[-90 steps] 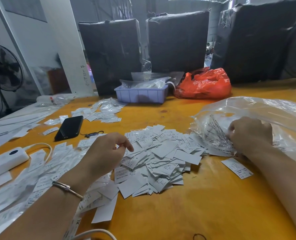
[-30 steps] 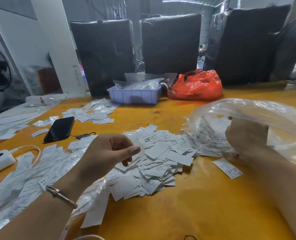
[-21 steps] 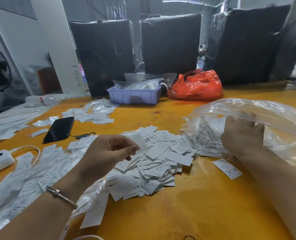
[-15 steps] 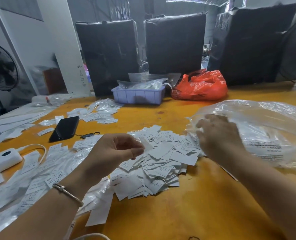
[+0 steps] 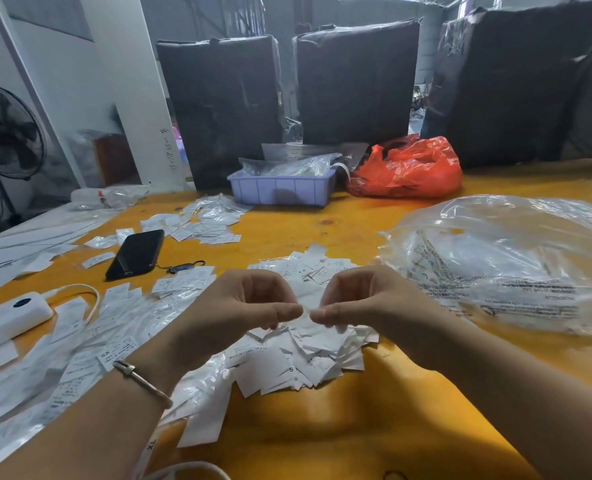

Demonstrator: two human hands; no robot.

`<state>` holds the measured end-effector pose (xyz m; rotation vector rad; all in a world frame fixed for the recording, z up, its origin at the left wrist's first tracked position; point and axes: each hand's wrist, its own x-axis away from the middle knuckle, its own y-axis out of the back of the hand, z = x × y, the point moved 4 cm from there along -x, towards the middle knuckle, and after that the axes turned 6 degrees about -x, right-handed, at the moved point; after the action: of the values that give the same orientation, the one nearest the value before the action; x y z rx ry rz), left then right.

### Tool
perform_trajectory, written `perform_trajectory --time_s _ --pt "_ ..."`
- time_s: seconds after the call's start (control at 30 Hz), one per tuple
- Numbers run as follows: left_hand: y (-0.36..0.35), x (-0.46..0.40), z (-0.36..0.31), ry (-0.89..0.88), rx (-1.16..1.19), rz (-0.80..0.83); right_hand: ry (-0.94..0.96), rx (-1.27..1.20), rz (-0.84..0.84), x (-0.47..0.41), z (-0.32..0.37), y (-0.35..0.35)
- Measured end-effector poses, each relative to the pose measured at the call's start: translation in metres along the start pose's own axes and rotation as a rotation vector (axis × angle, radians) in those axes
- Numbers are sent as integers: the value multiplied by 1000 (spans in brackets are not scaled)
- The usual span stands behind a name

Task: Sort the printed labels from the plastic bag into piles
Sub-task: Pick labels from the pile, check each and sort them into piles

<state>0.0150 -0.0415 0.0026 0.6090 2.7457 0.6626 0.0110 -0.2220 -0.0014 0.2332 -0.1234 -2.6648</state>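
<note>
Both hands, left hand [image 5: 239, 308] and right hand [image 5: 363, 303], meet in a pinching grip on one small label [image 5: 306, 311] above the loose pile [image 5: 298, 351] beside the plastic bag [image 5: 502, 268]; a slip could drop it back unsorted.

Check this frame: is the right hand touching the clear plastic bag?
Apart. The head view shows the right hand over the label pile, with printed labels visible between it and the clear plastic bag.
</note>
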Motion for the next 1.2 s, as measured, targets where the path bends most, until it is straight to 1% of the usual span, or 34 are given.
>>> perform_trajectory --time_s 0.07,0.13,0.23,0.3,0.4,0.43,0.47,0.53,0.57,0.6,0.63,0.73,0.8,0.9,1.13,1.2 --pt "4 0 1 -6 14 -44 -9 27 -44 -1 -2 3" --pt "6 -1 1 -12 87 -66 5 15 -75 -1 -2 4" --pt "6 0 0 -27 176 -70 80 -39 -141 -1 -4 6" --pt "4 1 0 -37 119 -87 126 -59 -161 -1 -4 5" --pt "5 -1 1 -66 68 -172 143 1 -141 -2 -6 2" --pt "7 -1 1 -67 79 -205 163 48 -180 -4 -7 5" --pt "10 -1 2 -62 84 -238 192 142 -257 -5 -7 12" --pt "16 -1 4 -43 106 -290 255 502 -430 -4 -6 26" --pt "17 -1 4 -35 127 -302 271 678 -452 -4 -5 29" --pt "18 0 4 -37 138 -311 269 797 -424 -4 -6 30" --pt "19 0 4 -41 142 -319 248 864 -366 -5 -8 29" --pt "19 0 6 -50 115 -341 179 983 -192 -11 -17 20" --pt "19 0 8 -40 82 -352 161 1072 -141 -15 -22 14" --pt "17 -2 9 -29 47 -340 177 1111 -132 -17 -24 10" --pt "14 -4 11 -29 16 -320 330 1197 -175 -11 -15 1" --pt "14 -4 12 -24 15 -321 365 1183 -185 -9 -13 0"
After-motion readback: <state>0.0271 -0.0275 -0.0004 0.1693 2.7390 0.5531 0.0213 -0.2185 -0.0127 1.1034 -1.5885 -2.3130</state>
